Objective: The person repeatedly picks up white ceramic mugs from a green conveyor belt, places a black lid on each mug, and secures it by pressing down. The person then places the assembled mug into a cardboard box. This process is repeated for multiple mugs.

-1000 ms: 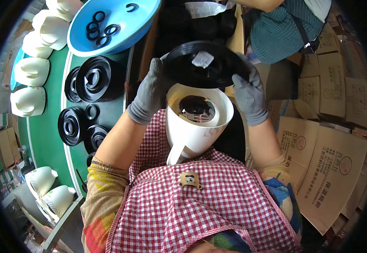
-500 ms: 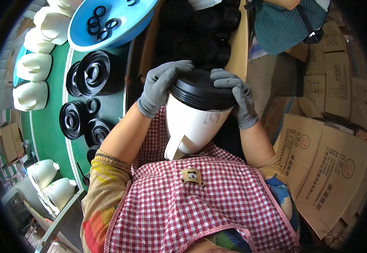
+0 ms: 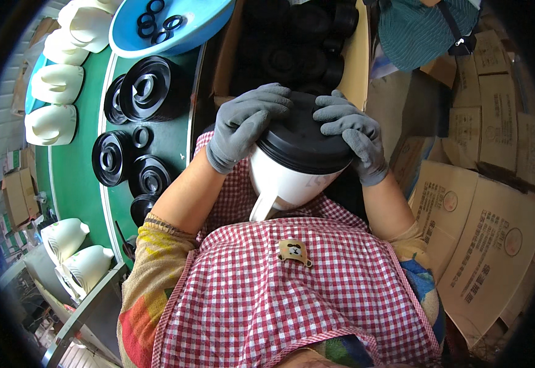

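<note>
A white jug [image 3: 292, 184] with a handle [image 3: 263, 205] stands in front of my apron, partly hidden under a wide black round cap [image 3: 307, 138] on its upper end. My left hand [image 3: 246, 122], in a grey glove, is curled over the cap's left edge, fingers on its top. Over the right edge, my right hand [image 3: 356, 135], gloved too, grips with bent fingers. The jug tilts slightly, its narrower end towards my apron.
To the left, a green table [image 3: 80, 178] bears black round parts [image 3: 151, 89], white jugs [image 3: 58, 83] and a blue basin [image 3: 200, 30] with several black rings. An open carton [image 3: 356, 58] of black parts lies ahead. Cardboard boxes [image 3: 488, 239] fill the right side.
The cap's flat top shows more now, and fewer of its side ridges. The handle looks narrower. Both hands remain on the cap, the right one's fingers spread slightly differently; the view has shifted a little.
</note>
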Demonstrator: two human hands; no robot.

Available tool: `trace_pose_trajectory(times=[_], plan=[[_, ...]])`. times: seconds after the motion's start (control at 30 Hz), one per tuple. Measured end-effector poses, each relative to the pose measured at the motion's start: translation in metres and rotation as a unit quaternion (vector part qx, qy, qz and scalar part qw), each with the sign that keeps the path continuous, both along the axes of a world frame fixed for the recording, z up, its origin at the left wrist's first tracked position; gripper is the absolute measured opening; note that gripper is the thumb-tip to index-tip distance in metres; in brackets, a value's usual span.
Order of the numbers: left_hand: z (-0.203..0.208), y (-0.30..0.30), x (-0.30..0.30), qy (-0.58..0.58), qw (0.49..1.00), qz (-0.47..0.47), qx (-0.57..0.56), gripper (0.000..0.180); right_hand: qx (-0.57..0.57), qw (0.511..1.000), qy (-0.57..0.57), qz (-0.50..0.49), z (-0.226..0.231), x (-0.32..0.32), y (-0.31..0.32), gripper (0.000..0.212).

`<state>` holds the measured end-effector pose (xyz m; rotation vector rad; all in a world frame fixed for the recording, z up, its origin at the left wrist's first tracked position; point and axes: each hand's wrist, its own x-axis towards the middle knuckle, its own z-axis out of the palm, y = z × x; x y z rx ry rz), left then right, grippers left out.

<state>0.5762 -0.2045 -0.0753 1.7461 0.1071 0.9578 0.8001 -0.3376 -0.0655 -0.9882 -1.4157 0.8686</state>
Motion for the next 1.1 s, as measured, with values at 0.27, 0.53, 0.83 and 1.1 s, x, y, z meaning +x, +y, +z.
trace_pose_trajectory(times=[0.27, 0.53, 0.83, 1.1], plan=[[0.015, -0.004, -0.003, 0.049, 0.995, -0.035, 0.080, 0.027, -0.047, 0.999, -0.004, 0.008, -0.004, 0.002, -0.011, 0.030], [0.041, -0.035, -0.012, 0.154, 0.972, 0.018, 0.174, 0.022, -0.088, 0.985, -0.145, 0.022, -0.006, 0.010, -0.016, 0.047], [0.067, -0.057, -0.003, 0.199, 0.961, -0.041, 0.187, 0.025, -0.101, 0.961, -0.256, 0.021, -0.001, 0.016, -0.027, 0.060], [0.061, -0.055, -0.021, 0.208, 0.964, -0.063, 0.154, 0.027, 0.107, 0.916, -0.384, 0.032, 0.074, 0.007, 0.015, 0.059]])
